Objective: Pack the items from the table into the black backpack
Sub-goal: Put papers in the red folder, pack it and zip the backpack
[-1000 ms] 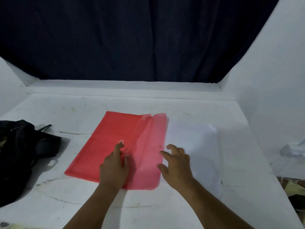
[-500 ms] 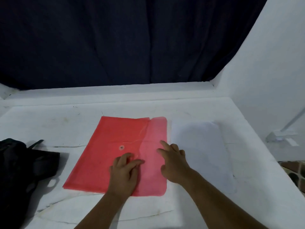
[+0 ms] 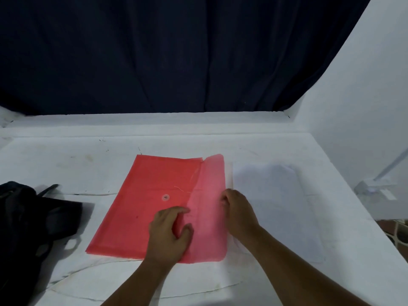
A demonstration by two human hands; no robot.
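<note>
A red plastic folder (image 3: 150, 195) with a button clasp lies flat mid-table, its translucent flap (image 3: 209, 188) folded open to the right. Just right of the flap lies a stack of white paper sheets (image 3: 276, 199). My left hand (image 3: 170, 233) rests on the folder near its opening, fingers spread and pressing down. The fingers of my right hand (image 3: 239, 210) curl down where the flap's right edge meets the paper's left edge, and they seem to pinch the paper there. At the table's left edge the black backpack (image 3: 28, 219) lies slumped and partly out of view.
The white table (image 3: 66, 164) ends at a raised ledge under a dark curtain (image 3: 176, 51) at the back. A white wall (image 3: 364, 107) closes the right side. Beyond the table's right edge are a small white object (image 3: 373, 188) and tiled floor.
My left hand slid right along the folder toward the flap. My right hand's fingers, flat before, curled down at the flap's right edge. The head view shifted left and down.
</note>
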